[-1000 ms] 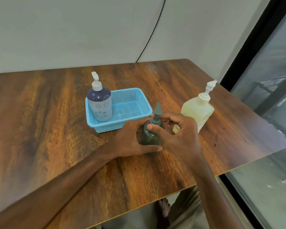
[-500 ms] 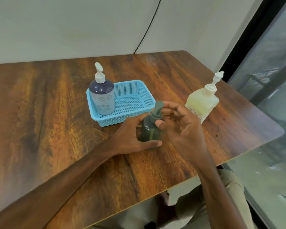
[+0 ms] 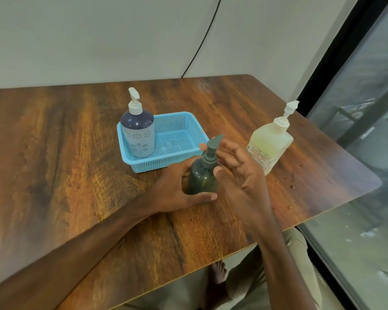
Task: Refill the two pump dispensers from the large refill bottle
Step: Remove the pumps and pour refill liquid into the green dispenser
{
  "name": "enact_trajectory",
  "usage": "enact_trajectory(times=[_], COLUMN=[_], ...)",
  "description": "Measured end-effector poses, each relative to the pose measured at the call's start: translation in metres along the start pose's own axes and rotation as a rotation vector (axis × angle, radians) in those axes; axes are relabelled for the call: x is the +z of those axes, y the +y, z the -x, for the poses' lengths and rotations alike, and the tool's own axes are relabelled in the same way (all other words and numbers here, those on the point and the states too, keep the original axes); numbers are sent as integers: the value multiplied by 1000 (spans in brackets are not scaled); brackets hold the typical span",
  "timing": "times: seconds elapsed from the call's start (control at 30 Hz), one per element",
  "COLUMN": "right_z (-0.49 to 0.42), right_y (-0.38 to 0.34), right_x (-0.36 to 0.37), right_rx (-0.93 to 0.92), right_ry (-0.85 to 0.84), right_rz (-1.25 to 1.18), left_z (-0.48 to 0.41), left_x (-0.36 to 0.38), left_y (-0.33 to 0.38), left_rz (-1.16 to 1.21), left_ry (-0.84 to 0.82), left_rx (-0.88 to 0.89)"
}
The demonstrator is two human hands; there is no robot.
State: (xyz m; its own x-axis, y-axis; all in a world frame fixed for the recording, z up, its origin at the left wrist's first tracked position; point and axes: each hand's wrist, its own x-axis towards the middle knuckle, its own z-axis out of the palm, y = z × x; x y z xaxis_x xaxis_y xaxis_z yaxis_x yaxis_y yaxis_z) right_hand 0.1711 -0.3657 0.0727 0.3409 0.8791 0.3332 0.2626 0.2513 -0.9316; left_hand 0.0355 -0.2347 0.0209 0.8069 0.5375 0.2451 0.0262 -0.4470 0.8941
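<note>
The left hand point(image 3: 177, 186) clamps the dispenser point(image 3: 203, 179), steadying it; the right hand point(image 3: 244, 175), fingers spread, waits at its 3 o'clock, likely to unscrew the pump point(image 3: 211, 149).

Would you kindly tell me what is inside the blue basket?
A navy pump dispenser stands at its left end; the basket has its near-right corner hidden behind the green dispenser.

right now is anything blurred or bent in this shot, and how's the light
Head view: wide-angle skews the window frame; the right hand by the green dispenser is slightly motion-soft; light is soft and even, with a pale sheen on the table far end; refill bottle label mostly unreadable.
</note>
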Motion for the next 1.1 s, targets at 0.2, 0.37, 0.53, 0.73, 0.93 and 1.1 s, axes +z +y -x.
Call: enact_trajectory(times=[0.2, 0.37, 0.53, 0.73, 0.93, 1.1], right_z=[-3, -1, -3, -3, -4, -4], right_y=[-1, -1, -4, 1, -3, 0], right_x=[10, 3, 5, 6, 7, 4], right_rx=[-47, -4, -42, -44, -48, -55], right_ry=[218, 107, 113, 130, 114, 108], right_rz=[84, -41, 84, 76, 142, 154], left_z=[1, 1, 2, 2, 1, 1], left_x=[-1, 0, -2, -1, -2, 0], left_y=[2, 0, 5, 6, 4, 5], left_rz=[-18, 22, 13, 10, -43, -8], left_ry=[9, -1, -11, -3, -3, 5], left_rx=[25, -9, -10, -12, -32, -32])
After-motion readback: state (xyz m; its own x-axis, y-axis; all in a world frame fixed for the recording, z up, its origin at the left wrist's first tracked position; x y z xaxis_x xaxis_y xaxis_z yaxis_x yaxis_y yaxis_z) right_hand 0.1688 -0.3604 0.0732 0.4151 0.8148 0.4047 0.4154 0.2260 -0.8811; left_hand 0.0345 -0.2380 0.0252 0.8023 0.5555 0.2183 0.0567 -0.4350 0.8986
